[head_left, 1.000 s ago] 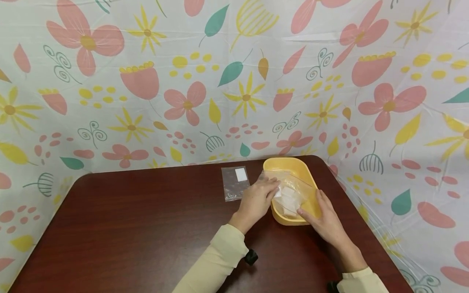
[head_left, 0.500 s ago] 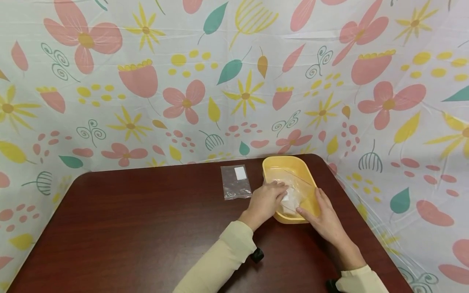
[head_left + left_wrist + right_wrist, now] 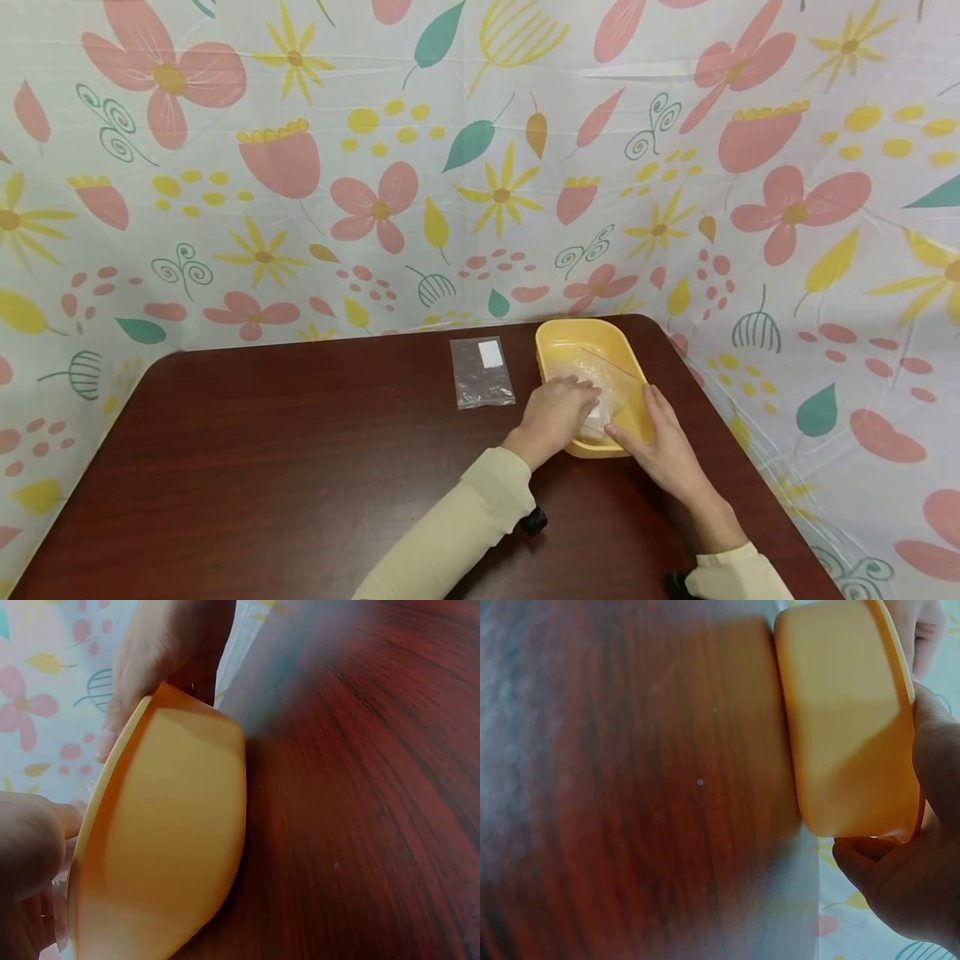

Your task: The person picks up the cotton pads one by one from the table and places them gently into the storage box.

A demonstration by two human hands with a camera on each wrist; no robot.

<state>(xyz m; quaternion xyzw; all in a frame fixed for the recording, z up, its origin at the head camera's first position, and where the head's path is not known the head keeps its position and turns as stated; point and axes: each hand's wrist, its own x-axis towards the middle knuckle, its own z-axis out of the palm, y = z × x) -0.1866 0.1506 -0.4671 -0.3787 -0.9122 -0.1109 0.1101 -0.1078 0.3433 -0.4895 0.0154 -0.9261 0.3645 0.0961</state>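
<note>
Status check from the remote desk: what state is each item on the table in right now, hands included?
yellow tub: upright on the table, a clear bag inside.
clear bag in tub: lying in the tub, under both hands.
small clear bag: flat on the table, untouched.
left hand: fingers on the bag.
right hand: resting on the tub's near rim.

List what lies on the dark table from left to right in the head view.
Small clear plastic bag with a white label → left hand, reaching into the tray → yellow plastic tray holding a clear bag → right hand at the tray's right rim.
</note>
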